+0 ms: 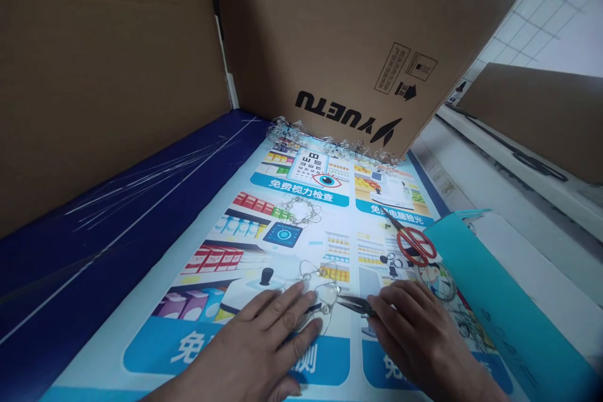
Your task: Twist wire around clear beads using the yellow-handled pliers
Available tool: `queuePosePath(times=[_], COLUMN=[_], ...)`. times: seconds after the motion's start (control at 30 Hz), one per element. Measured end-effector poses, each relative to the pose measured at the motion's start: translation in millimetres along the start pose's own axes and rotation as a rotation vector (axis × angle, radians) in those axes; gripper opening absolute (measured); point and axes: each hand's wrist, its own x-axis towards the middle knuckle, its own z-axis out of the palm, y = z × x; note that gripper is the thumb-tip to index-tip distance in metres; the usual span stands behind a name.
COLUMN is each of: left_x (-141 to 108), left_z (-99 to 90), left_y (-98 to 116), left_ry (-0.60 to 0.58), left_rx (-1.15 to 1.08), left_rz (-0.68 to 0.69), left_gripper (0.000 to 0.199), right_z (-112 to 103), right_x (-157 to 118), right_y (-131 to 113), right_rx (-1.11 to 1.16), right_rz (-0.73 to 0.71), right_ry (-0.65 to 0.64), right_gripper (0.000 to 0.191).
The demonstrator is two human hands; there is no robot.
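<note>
From across the room, the person's left hand (264, 345) lies spread and open, its fingers pressing down on a loop of thin clear-beaded wire (308, 292), which sits low on a printed shop poster (311, 166). The right hand (414, 333) is closed around a small pair of dark-handled pointed snips (360, 304), and their metal tips reach across to the wire near the left fingertips, though I can't tell whether they are biting it. So the left grip is flat and open, pinning the piece, while the right grip is shut on the tool. As things lie, only this one piece is being worked on. Another beaded wire tangle (299, 210) rests higher on the poster, a longer tangled bunch (330, 141) runs along the foot of an upright cardboard panel (348, 75), and a darker wire coil (440, 282) sits near the right hand. Nothing looks sorted or set aside as finished, so plenty of wire appears untouched. Red-handled scissors (414, 246) lie just above the right hand, a teal folder (499, 289) lies beyond them, and fine clear strands (141, 185) are scattered across a dark blue board (117, 232).
</note>
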Motion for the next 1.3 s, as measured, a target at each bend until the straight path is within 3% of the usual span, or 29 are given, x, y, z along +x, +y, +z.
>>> queuePosePath(times=[0.17, 0.37, 0.63, 1.0, 1.3], left_x=[-1.1, -4.2, -4.8, -1.9, 0.3], left_z=[0.1, -2.1, -6.1, 4.4, 10.9], left_y=[1.1, 0.7, 0.1, 2.1, 6.7], left_ry=[0.062, 0.128, 0.068, 0.065, 0.146], left_rx=[0.022, 0.017, 0.009, 0.047, 0.115], left_rz=[0.005, 0.013, 0.016, -0.005, -0.008], left_gripper=[0.058, 0.057, 0.057, 0.059, 0.053], right_z=[-4.2, 11.5, 7.5, 21.8, 27.0], right_x=[19.8, 24.2, 31.9, 2.9, -7.1], right_y=[-19.9, -21.5, -24.9, -2.0, 4.6], right_rx=[-0.038, -0.263, -0.259, -0.077, -0.057], right_rz=[0.078, 0.019, -0.088, -0.002, 0.105], right_ry=[-0.052, -0.083, -0.081, 0.104, 0.043], right_gripper=[0.009, 0.02, 0.025, 0.021, 0.018])
